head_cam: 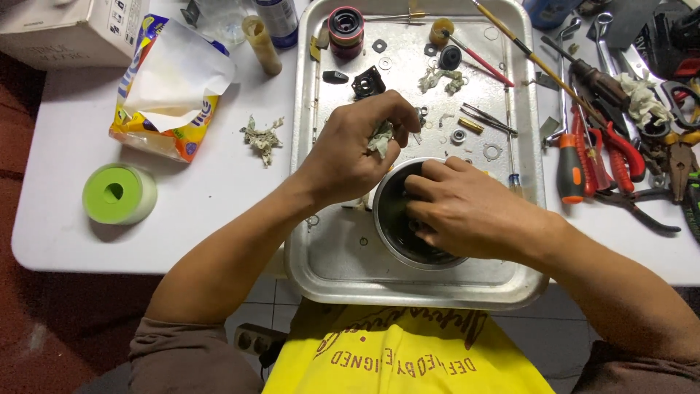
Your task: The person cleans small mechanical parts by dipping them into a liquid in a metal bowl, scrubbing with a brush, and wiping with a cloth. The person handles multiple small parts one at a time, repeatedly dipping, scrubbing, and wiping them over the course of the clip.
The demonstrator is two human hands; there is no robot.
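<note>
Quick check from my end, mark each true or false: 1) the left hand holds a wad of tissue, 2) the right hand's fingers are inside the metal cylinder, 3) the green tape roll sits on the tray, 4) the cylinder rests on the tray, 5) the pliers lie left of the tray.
1) True: the left hand pinches a crumpled tissue wad.
2) True: the right hand reaches into the metal cylinder.
3) False: the green tape roll sits on the white table, left of the tray.
4) True.
5) False: the red-handled pliers lie right of the tray.
</note>
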